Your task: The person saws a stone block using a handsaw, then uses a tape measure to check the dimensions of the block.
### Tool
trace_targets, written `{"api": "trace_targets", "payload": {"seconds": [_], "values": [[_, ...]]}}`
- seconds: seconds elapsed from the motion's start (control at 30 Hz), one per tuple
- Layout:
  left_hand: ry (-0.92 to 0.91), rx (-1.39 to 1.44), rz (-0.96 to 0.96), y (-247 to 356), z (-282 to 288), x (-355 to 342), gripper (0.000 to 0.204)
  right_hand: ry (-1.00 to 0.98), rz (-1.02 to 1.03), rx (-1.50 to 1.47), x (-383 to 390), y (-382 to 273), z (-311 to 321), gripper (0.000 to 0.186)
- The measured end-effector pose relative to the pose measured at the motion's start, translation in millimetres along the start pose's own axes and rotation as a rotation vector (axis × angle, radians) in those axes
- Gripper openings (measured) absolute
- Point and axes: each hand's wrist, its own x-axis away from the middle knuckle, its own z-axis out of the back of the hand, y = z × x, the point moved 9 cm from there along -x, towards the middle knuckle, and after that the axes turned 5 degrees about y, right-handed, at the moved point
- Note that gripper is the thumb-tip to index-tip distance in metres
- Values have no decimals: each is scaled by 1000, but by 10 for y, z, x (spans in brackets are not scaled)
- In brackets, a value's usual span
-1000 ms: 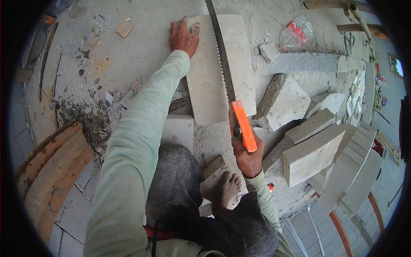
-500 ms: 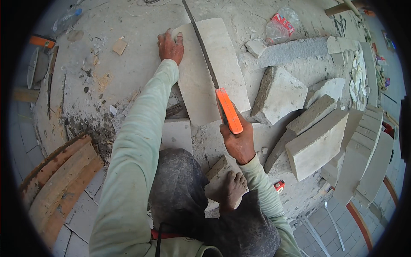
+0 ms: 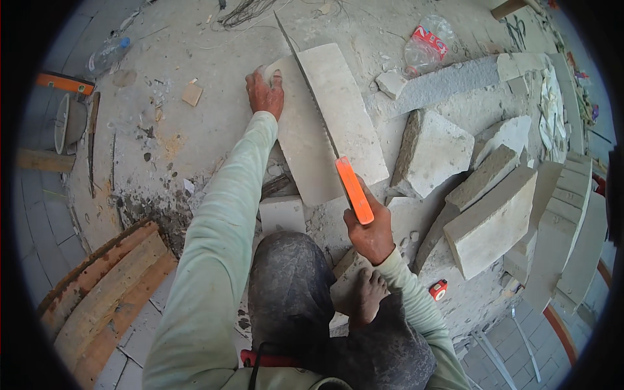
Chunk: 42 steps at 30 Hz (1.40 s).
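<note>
A pale concrete block [image 3: 341, 107] lies flat on the dusty floor in front of me. Across it, lengthwise, runs a hand saw [image 3: 354, 192] with an orange handle and a long toothed blade. My right hand [image 3: 370, 237] is closed around the saw's handle near the block's close end. At the block's far left edge, my left hand [image 3: 265, 94] presses down and grips, its fingers curled over the corner. Whether the blade has cut into the block's surface cannot be made out clearly. My bare foot [image 3: 368, 292] rests on another block piece close to me.
Broken blocks [image 3: 491, 221] are piled on the right, with a red tape measure [image 3: 438, 290] below them. A crushed plastic bottle [image 3: 426, 49] lies far right. Curved wooden boards [image 3: 110, 292] stand at lower left, and an orange level [image 3: 65, 82] is at far left. Wire [image 3: 250, 13] lies at the top.
My right hand has drawn the saw back toward me, so its tip now shows. The view has shifted slightly. My left hand stays on the block's corner.
</note>
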Motion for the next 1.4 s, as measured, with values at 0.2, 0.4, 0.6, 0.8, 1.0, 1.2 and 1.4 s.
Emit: {"api": "trace_targets", "payload": {"seconds": [0.2, 0.4, 0.6, 0.8, 1.0, 1.2, 1.4], "values": [[-4, 18, 18, -124, 64, -39, 47, -122, -122, -43, 71, 94, -67, 63], [-25, -37, 34, -85, 55, 16, 47, -151, -305, -112, -70, 61, -68, 61], [-21, 6, 35, -141, 77, 5, 46, -24, -105, -83, -174, 17, -66, 14], [-5, -1, -25, -51, 93, 3, 45, 35, -90, -113, 27, 65, 17, 22], [-23, 35, -2, -21, 134, -5, 43, -146, -146, -28, -352, -107, -79, 64], [163, 232, 130, -237, 159, -5, 39, -135, -106, -50, -248, -229, 79, 61], [93, 174, 148, -240, 219, -56, 35, 99, -41, -104, 9, -594, 545, 12]]}}
